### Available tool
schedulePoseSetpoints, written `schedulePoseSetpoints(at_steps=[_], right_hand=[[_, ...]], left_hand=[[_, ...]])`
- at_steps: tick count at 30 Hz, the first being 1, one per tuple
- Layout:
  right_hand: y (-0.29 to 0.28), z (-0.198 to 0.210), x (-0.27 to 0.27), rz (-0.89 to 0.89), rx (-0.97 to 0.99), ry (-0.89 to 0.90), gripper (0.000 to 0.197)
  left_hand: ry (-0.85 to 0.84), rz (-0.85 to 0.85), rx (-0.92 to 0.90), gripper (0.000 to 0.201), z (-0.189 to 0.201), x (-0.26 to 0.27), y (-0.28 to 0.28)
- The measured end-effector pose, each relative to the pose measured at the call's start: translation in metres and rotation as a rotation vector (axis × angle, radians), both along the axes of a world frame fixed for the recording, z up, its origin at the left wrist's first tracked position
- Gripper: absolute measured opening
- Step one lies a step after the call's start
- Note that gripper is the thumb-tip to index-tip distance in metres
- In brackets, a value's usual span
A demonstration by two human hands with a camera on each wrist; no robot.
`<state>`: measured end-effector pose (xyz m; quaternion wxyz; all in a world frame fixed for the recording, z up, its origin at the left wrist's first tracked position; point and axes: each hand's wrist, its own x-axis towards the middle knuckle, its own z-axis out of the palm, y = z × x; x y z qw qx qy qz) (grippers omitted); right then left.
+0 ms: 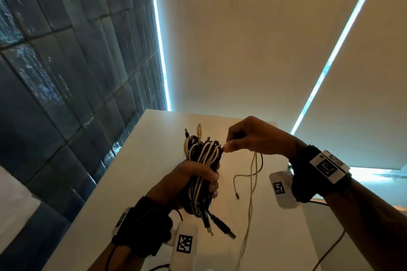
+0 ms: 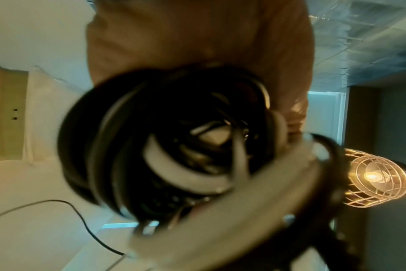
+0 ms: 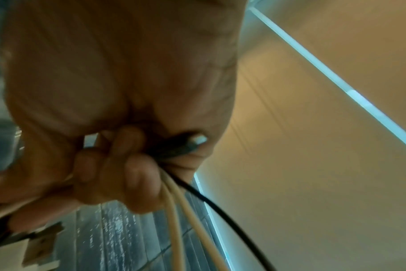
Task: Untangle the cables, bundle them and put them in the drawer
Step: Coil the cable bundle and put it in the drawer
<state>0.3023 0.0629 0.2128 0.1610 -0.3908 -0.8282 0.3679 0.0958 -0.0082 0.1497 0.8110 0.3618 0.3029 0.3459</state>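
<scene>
The cable bundle (image 1: 201, 174), a thick hank of black and white leads, stands roughly upright in the head view above a white tabletop (image 1: 141, 160). The left hand (image 1: 189, 180) grips it round the middle, fingers curled right round the strands. Plugs stick out of the top of the hank, and more connectors (image 1: 220, 226) splay from its lower end. The right hand (image 1: 248, 136) is just beside the top of the bundle, thumb and fingertips pinching a strand there, while loose cables (image 1: 253, 174), white and thin black, hang from under it towards the table. Both wrists carry dark straps with white tagged blocks. Behind are a dark tiled wall (image 1: 55, 72) and pale blinds (image 1: 242, 39) edged with bright light.

In the left wrist view the bundle (image 2: 174, 146) fills the middle, blurred, its black and grey loops seen end on below the palm (image 2: 197, 36). A caged lamp (image 2: 378, 177) glows at the right, and a thin black lead (image 2: 81, 216) trails over the pale surface at lower left.

In the right wrist view the right hand's (image 3: 127, 91) fingers (image 3: 139, 183) are curled tight on several leads: two cream cables (image 3: 186, 229) and a black one (image 3: 220, 207) run down out of the fist, and a dark plug with a pale tip (image 3: 188, 144) pokes out beside the palm. A flat connector (image 3: 39, 245) shows, blurred, at lower left.
</scene>
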Motion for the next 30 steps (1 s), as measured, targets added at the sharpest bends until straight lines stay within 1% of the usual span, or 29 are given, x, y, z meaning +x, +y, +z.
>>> schedulePoseSetpoints(at_steps=[2,4,7,8,9,11,12,14,15,16,18,19,21,24,26,27,30], right_hand=[[0.0,-0.006,0.009,-0.028,-0.133,0.063,0.023],[-0.003,-0.015,0.019,-0.044,-0.281,0.149,0.032],[-0.012,-0.031,0.031,-0.045,-0.41,0.257,0.035],[-0.015,-0.036,0.034,-0.052,-0.428,0.281,0.036],[-0.018,-0.041,0.037,-0.071,-0.444,0.302,0.035],[-0.026,-0.048,0.04,-0.136,-0.471,0.345,0.033],[-0.031,-0.05,0.04,-0.18,-0.478,0.378,0.032],[-0.04,-0.049,0.034,-0.296,-0.457,0.47,0.031],[-0.045,-0.046,0.029,-0.361,-0.404,0.504,0.03],[-0.05,-0.043,0.022,-0.425,-0.3,0.496,0.027],[-0.061,-0.037,0.0,-0.513,0.029,0.34,0.023],[-0.067,-0.036,-0.013,-0.51,0.177,0.254,0.022],[-0.076,-0.041,-0.039,-0.426,0.35,0.115,0.023],[-0.081,-0.048,-0.058,-0.312,0.412,-0.1,0.016],[-0.081,-0.044,-0.056,-0.273,0.396,-0.191,0.015],[-0.08,-0.041,-0.057,-0.237,0.384,-0.216,0.016],[-0.08,-0.036,-0.059,-0.091,0.36,-0.28,0.025]], left_hand=[[-0.029,0.024,-0.008,0.031,0.0,-0.002,-0.001],[-0.078,0.06,-0.039,0.022,0.0,-0.005,-0.002],[-0.126,0.116,-0.087,0.007,-0.001,-0.007,-0.004],[-0.15,0.126,-0.107,0.003,-0.001,-0.006,-0.004],[-0.178,0.137,-0.123,0.007,-0.002,-0.004,-0.003],[-0.209,0.163,-0.137,0.028,-0.005,-0.002,-0.001],[-0.206,0.183,-0.139,0.032,-0.006,-0.001,0.0],[-0.168,0.224,-0.136,0.026,-0.007,0.004,0.001],[-0.14,0.255,-0.145,0.024,-0.007,0.007,0.002],[-0.123,0.296,-0.155,0.023,-0.006,0.013,0.003],[-0.133,0.393,-0.171,0.017,-0.007,0.023,0.005],[-0.155,0.423,-0.164,0.017,-0.007,0.027,0.005],[-0.163,0.444,-0.115,0.022,-0.007,0.034,0.005],[-0.118,0.412,-0.057,0.033,-0.01,0.032,0.003],[-0.071,0.36,-0.068,0.05,-0.011,0.032,0.001],[-0.056,0.372,-0.084,0.052,-0.012,0.03,0.001],[-0.05,0.463,-0.138,0.037,-0.015,0.027,0.006]])
